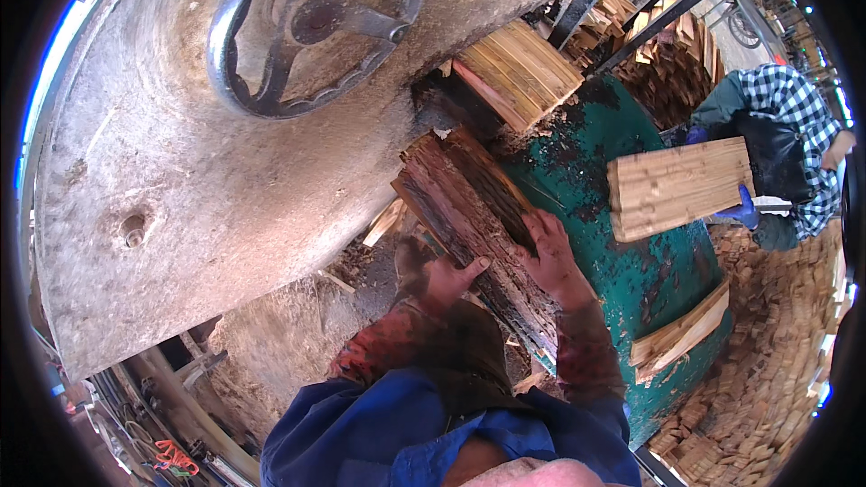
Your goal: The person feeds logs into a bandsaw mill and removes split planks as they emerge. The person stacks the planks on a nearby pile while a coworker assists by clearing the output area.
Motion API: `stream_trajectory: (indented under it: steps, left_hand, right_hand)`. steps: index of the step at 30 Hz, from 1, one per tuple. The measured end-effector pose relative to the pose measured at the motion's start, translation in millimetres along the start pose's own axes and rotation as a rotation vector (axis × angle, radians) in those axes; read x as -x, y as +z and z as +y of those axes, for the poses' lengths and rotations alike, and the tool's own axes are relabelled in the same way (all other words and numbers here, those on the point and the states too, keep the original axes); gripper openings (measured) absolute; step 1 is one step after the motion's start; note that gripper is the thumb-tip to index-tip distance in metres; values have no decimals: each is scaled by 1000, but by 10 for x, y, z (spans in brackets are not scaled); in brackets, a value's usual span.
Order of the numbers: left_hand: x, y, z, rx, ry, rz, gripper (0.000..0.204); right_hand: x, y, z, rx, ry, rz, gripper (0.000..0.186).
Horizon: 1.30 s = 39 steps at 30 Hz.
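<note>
Between my hands lies a rough, bark-faced wood slab (474,225), long and reddish brown, slanting from the upper left toward my body. A second dark slab (492,185) lies against its right side. My left hand (446,280) grips the near left edge, its thumb along the top and its fingers mostly hidden below. On the right, my right hand (552,261) is bent over the slabs' right edge, fingers pointing away from me. The slabs' near end runs down between my forearms.
A big dusty machine cover with a metal handwheel (320,22) fills the left. Stacked boards (519,77) sit beside it. On the green table (622,298) lies a split piece (683,329). A co-worker at right holds boards (681,188) in gloved hands, near a large wood pile (776,343).
</note>
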<state>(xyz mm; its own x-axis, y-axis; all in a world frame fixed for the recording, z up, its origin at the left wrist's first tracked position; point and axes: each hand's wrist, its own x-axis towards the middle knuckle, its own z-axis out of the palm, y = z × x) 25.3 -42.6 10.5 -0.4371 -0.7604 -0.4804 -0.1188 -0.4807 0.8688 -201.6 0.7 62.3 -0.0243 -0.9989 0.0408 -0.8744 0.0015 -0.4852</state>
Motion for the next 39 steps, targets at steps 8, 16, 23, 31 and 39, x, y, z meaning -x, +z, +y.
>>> stream_trajectory:
  steps: [8, 16, 23, 31, 39]
  left_hand:
    - [-68, -5, -161, 62, -26, -27, 62]
    - [-71, -39, -219, -129, 56, 26, 52]
    - [-51, -46, -95, -155, 80, 43, 45]
    - [-67, 48, -45, -78, 50, 18, 36]
    - [-20, -32, -100, -15, 122, 30, 52]
  right_hand:
    - [-1511, 240, -3, -126, -109, 171, 52]
    - [-2877, 691, -122, -8, -205, 295, 41]
    - [-3256, 1019, -237, 210, -79, 126, 37]
    - [-3542, 1219, 11, 310, -106, 176, 22]
    - [-2686, 470, -238, 296, -55, 30, 29]
